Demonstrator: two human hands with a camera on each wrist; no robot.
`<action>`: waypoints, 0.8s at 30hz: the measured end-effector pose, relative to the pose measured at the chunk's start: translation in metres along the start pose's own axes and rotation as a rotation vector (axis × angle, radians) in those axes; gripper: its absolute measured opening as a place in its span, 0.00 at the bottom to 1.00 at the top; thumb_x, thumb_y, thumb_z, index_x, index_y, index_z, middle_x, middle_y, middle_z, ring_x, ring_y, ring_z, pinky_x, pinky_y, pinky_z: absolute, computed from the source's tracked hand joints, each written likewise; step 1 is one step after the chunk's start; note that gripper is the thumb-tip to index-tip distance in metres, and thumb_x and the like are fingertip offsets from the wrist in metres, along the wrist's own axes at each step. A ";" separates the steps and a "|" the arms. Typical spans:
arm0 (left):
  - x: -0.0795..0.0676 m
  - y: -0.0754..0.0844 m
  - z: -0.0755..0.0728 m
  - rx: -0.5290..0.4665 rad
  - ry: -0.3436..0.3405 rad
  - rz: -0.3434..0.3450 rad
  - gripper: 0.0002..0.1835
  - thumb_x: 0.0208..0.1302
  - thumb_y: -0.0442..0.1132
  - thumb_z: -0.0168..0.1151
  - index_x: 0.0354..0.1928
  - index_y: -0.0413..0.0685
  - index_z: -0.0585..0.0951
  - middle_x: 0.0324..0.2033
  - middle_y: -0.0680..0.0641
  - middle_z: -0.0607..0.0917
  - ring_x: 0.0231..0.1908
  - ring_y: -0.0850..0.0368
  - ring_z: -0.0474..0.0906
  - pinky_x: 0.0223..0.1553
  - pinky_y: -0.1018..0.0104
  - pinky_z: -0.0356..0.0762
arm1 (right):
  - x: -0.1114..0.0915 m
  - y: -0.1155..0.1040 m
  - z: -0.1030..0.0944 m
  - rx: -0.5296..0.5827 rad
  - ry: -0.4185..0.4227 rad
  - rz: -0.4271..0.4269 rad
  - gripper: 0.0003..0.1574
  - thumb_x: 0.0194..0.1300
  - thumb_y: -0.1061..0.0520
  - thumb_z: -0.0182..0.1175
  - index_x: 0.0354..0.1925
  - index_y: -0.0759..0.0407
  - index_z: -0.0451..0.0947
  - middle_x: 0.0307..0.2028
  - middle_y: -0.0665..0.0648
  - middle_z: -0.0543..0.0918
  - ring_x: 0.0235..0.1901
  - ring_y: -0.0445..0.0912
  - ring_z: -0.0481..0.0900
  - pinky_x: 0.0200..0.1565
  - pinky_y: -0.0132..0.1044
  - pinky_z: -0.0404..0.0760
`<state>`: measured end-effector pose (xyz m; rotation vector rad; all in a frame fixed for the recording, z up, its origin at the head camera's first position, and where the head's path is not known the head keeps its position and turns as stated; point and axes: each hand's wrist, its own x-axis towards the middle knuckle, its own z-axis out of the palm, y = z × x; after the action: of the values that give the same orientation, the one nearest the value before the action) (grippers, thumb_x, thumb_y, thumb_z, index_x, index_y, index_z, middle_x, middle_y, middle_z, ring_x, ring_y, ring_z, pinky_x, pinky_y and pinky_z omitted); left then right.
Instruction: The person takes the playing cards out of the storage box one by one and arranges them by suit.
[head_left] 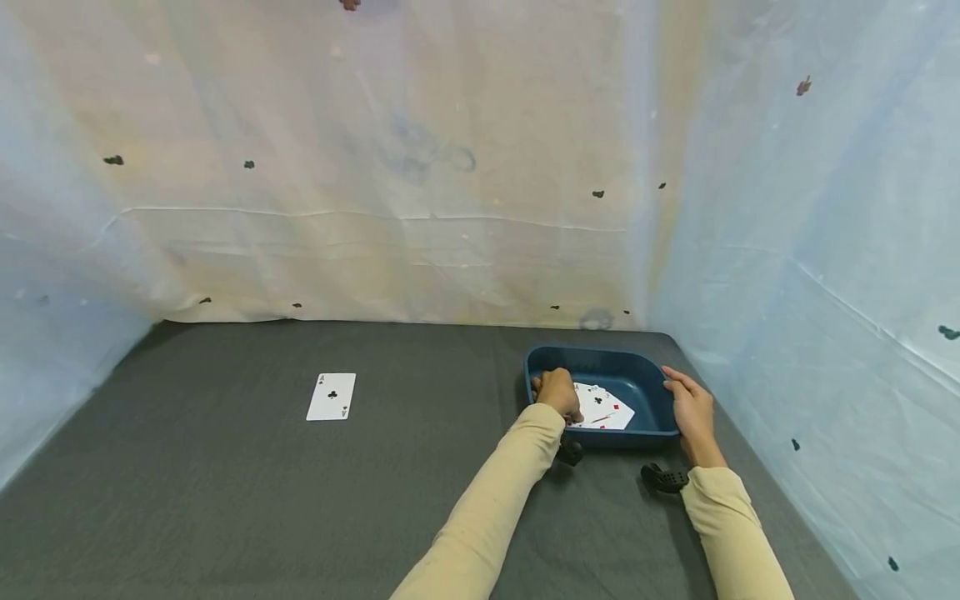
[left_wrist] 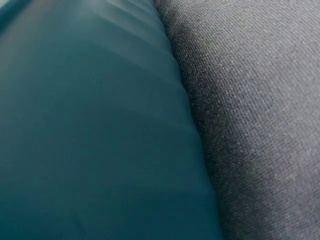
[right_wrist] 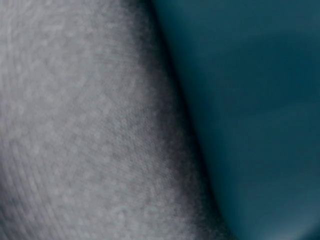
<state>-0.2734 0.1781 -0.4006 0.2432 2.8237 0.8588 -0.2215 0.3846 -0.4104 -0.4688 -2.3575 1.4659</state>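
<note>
A dark blue plastic tub (head_left: 652,392) stands at the right of the table with several playing cards (head_left: 611,412) lying face up and overlapping inside it. My left hand (head_left: 557,392) reaches over the tub's near left side, its bent fingers down at the cards; the fingertips are hidden, so a grip on a card cannot be made out. On the right end, my right hand (head_left: 693,412) holds the tub by its rim. Both wrist views show only the tub's outer wall (left_wrist: 100,125) and cloth. Apart on the left lies an ace of clubs (head_left: 331,397), face up.
Dark grey cloth (head_left: 262,500) covers the table. Behind it hangs a pale plastic sheet (head_left: 405,167), and another sheet (head_left: 847,250) runs close along the right side, near the tub and my right arm.
</note>
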 end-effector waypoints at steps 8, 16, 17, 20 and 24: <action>0.003 0.000 0.001 -0.044 0.008 -0.016 0.21 0.34 0.37 0.85 0.34 0.50 0.85 0.36 0.46 0.79 0.41 0.49 0.68 0.38 0.61 0.65 | 0.000 0.000 0.000 0.003 -0.006 -0.016 0.28 0.77 0.52 0.42 0.68 0.61 0.66 0.69 0.64 0.62 0.68 0.60 0.57 0.63 0.58 0.57; 0.002 -0.001 -0.003 -0.113 0.058 0.006 0.11 0.49 0.32 0.74 0.33 0.50 0.81 0.33 0.49 0.76 0.40 0.50 0.68 0.39 0.57 0.66 | 0.002 -0.003 0.001 0.004 -0.005 -0.025 0.27 0.77 0.53 0.43 0.68 0.61 0.67 0.69 0.64 0.62 0.67 0.60 0.58 0.62 0.57 0.59; 0.002 -0.001 -0.003 -0.115 0.067 0.008 0.10 0.50 0.32 0.72 0.32 0.50 0.81 0.33 0.50 0.76 0.40 0.50 0.68 0.39 0.56 0.67 | 0.002 -0.003 0.001 0.006 -0.002 -0.026 0.27 0.77 0.53 0.43 0.68 0.61 0.67 0.69 0.64 0.63 0.67 0.59 0.59 0.62 0.56 0.59; 0.001 0.000 -0.003 -0.126 0.093 0.012 0.08 0.53 0.32 0.70 0.31 0.52 0.80 0.33 0.50 0.76 0.41 0.50 0.68 0.39 0.57 0.66 | 0.003 -0.002 0.002 0.010 0.002 -0.024 0.27 0.76 0.53 0.44 0.67 0.61 0.68 0.68 0.64 0.64 0.66 0.59 0.60 0.61 0.56 0.60; 0.000 0.000 -0.003 -0.158 0.126 0.028 0.08 0.54 0.33 0.69 0.29 0.52 0.79 0.33 0.50 0.75 0.41 0.50 0.67 0.38 0.58 0.64 | 0.004 -0.002 0.002 0.013 -0.002 -0.016 0.27 0.76 0.53 0.44 0.67 0.61 0.67 0.69 0.64 0.63 0.66 0.59 0.59 0.61 0.56 0.60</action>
<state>-0.2741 0.1767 -0.3976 0.2140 2.8522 1.1346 -0.2260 0.3836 -0.4089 -0.4451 -2.3462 1.4744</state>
